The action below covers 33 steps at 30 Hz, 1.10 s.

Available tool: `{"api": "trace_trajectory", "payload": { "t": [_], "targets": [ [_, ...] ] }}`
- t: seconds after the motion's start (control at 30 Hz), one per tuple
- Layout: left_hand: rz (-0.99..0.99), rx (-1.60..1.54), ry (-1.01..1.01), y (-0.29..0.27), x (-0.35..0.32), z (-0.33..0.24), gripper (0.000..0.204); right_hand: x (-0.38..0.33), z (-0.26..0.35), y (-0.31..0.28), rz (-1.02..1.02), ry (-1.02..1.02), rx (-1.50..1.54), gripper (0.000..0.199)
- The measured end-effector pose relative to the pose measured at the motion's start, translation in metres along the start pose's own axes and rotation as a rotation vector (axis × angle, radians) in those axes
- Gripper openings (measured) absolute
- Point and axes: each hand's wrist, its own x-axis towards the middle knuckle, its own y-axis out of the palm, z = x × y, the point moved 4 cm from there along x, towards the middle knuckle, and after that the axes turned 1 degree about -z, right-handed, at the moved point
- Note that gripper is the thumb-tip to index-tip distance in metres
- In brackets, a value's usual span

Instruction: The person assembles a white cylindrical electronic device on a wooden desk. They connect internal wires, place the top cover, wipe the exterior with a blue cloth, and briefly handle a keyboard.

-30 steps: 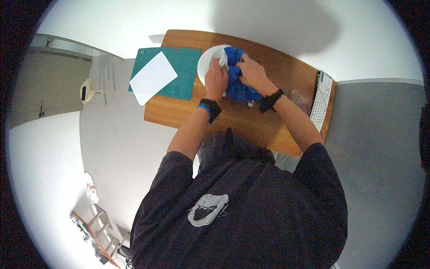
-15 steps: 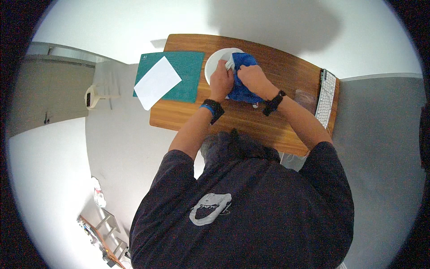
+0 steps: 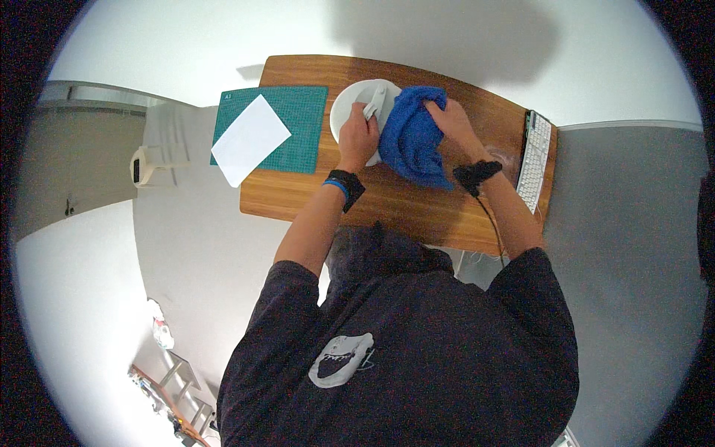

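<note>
My left hand (image 3: pixel 358 141) is closed around a slim white handle-like piece (image 3: pixel 377 97) with a rounded end. What the lower part of that piece is like stays hidden under my fingers. Beneath it lies a round white dish (image 3: pixel 339 100), which may be a plate or a shallow bowl. A crumpled blue cloth (image 3: pixel 413 138) hangs from my right hand (image 3: pixel 456 125), its upper right edge pinched between thumb and fingers. The cloth covers the dish's right side.
On the wooden table (image 3: pixel 298 71), a sheet of white paper (image 3: pixel 251 140) lies over a green cutting mat (image 3: pixel 302 138) at the left. A white keyboard (image 3: pixel 535 162) runs along the right edge. A dark cable (image 3: pixel 491 216) hangs by my right forearm.
My right hand has drawn the blue cloth rightward, away from my left hand, and the cloth has spread out. More of the white handle-like piece now shows in my left hand.
</note>
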Motion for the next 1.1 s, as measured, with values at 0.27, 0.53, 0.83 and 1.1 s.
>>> {"api": "trace_trajectory", "payload": {
  "t": [0.27, 0.53, 0.83, 1.1],
  "targets": [
    [-0.011, 0.0, -0.028, 0.001, -0.001, 0.007, 0.022, -0.066, 0.076, 0.03, 0.157, -0.885, -0.439, 0.068],
    [-0.016, 0.032, -0.008, -0.005, 0.001, -0.002, 0.021, -0.048, 0.061, 0.013, 0.023, -0.681, -0.168, 0.046],
    [0.009, 0.016, -0.048, -0.002, -0.001, 0.0, 0.02, -0.071, 0.086, 0.038, -0.24, -0.775, -0.41, 0.044],
    [0.044, 0.014, -0.038, 0.0, 0.001, 0.007, 0.025, -0.057, 0.091, 0.043, 0.025, -0.719, -0.833, 0.028]
  ]
}}
